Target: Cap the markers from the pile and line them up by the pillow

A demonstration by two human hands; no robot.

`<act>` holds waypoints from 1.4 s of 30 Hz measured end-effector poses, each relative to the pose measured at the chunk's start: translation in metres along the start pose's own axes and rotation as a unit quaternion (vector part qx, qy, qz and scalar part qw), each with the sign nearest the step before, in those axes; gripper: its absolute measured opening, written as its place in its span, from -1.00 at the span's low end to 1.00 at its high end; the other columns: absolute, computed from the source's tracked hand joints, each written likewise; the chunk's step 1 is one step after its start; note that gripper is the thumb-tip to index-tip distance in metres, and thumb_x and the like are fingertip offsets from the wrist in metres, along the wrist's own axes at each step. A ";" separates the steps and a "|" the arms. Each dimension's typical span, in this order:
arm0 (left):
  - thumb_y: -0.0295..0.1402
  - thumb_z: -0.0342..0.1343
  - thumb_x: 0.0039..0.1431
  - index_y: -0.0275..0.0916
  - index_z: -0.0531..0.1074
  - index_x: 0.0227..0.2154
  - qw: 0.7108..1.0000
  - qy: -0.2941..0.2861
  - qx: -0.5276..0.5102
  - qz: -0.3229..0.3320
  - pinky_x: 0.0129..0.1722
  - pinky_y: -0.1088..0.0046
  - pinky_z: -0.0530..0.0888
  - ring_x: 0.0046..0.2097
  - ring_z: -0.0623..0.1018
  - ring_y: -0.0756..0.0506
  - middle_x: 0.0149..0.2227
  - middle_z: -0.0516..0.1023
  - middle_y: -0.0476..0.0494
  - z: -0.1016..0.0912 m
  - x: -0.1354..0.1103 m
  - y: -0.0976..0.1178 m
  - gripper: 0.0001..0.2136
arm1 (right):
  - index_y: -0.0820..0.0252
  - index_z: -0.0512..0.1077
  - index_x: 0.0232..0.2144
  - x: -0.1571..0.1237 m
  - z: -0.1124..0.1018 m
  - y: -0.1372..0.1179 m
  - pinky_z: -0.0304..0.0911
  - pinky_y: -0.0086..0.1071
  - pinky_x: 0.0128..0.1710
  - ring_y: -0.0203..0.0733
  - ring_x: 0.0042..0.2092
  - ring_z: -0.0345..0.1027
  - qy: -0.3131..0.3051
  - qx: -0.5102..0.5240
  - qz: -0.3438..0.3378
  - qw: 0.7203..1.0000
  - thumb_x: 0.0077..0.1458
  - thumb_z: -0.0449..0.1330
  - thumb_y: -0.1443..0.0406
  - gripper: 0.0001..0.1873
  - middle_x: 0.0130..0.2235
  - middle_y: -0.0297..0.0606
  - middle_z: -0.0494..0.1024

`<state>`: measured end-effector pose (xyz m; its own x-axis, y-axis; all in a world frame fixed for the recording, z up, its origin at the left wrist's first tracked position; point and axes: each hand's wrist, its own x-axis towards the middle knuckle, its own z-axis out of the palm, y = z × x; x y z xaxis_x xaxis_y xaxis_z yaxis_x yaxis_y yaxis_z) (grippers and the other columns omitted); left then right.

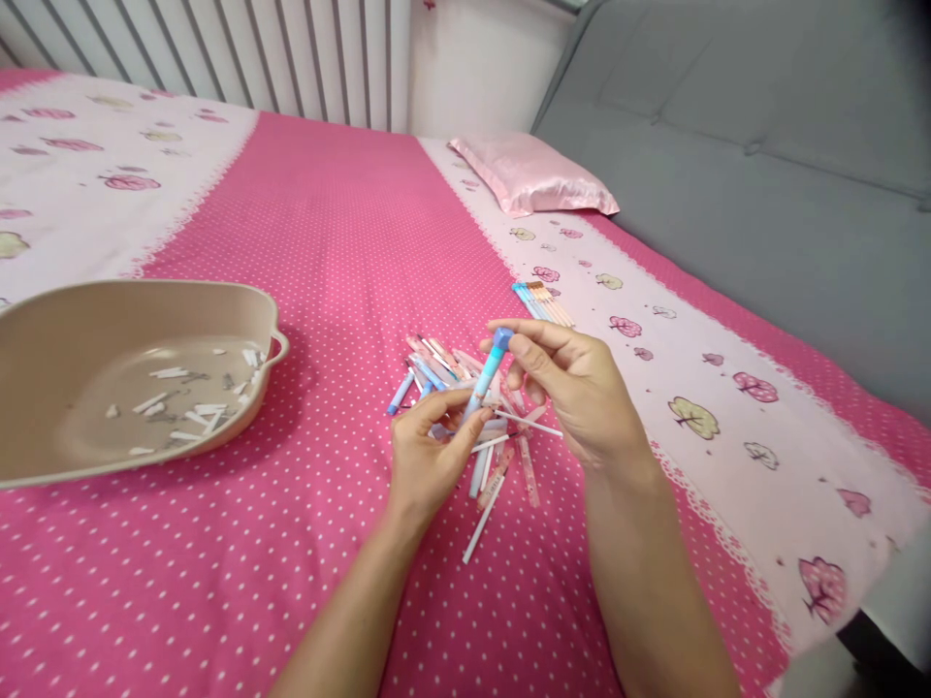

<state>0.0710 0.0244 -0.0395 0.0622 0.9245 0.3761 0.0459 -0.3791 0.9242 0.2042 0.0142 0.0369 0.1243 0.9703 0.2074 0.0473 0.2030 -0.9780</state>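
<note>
My left hand (426,446) pinches the lower end of a light blue pen (489,373) that stands tilted above the bed. My right hand (574,388) grips the pen's blue cap end with thumb and forefinger, and a thin white refill (528,424) sticks out from under its fingers. Beneath both hands lies a loose pile of pens and refills (484,456), pink, blue and white. A small neat bundle of pens (542,302) lies a little further away to the right.
A beige plastic basin (138,310) with several white scraps in it sits at the left on the pink dotted bedsheet (327,242). A pink pillow (534,174) lies at the far end. A grey padded headboard (763,145) runs along the right.
</note>
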 end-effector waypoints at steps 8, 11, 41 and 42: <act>-0.34 0.25 -0.02 -0.26 0.56 -0.39 1.000 -0.002 -0.012 -0.012 -0.44 0.52 0.42 -0.45 0.51 0.01 -0.43 0.62 -0.08 0.001 -0.001 0.001 -0.87 | 0.17 0.51 -0.13 0.000 0.001 -0.002 0.15 -0.55 -0.61 -0.42 -0.52 0.23 0.007 -0.017 0.018 1.000 0.08 0.23 0.23 -0.71 -0.46 -0.34 0.47; -0.35 0.25 -0.02 -0.26 0.56 -0.39 1.000 -0.001 -0.014 -0.014 -0.44 0.52 0.42 -0.45 0.51 0.01 -0.43 0.62 -0.08 0.001 -0.001 0.001 -0.87 | 0.16 0.49 -0.10 0.001 0.000 -0.001 0.08 -0.54 -0.64 -0.40 -0.54 0.20 0.012 -0.023 0.020 0.999 0.12 0.20 0.20 -0.70 -0.56 -0.38 0.39; -0.34 0.26 -0.04 -0.26 0.57 -0.38 0.997 -0.010 -0.051 -0.058 -0.46 0.52 0.45 -0.47 0.51 0.00 -0.43 0.62 -0.09 0.001 -0.001 0.004 -0.86 | 0.20 0.46 -0.15 0.002 0.003 0.000 0.10 -0.55 -0.66 -0.43 -0.53 0.24 0.024 -0.014 0.036 0.999 0.09 0.21 0.17 -0.70 -0.35 -0.27 0.51; -0.33 0.26 -0.05 -0.26 0.57 -0.38 0.996 -0.007 -0.056 -0.062 -0.46 0.53 0.45 -0.49 0.50 0.01 -0.44 0.62 -0.09 0.001 -0.001 0.004 -0.85 | 0.21 0.45 -0.16 0.002 0.003 0.000 0.13 -0.55 -0.64 -0.44 -0.52 0.24 0.024 -0.013 0.036 0.999 0.09 0.21 0.17 -0.70 -0.30 -0.25 0.53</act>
<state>0.0725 0.0225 -0.0365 0.0767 0.9631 0.2579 -0.0572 -0.2540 0.9655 0.2019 0.0168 0.0375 0.1759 0.9748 0.1374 0.0623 0.1283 -0.9898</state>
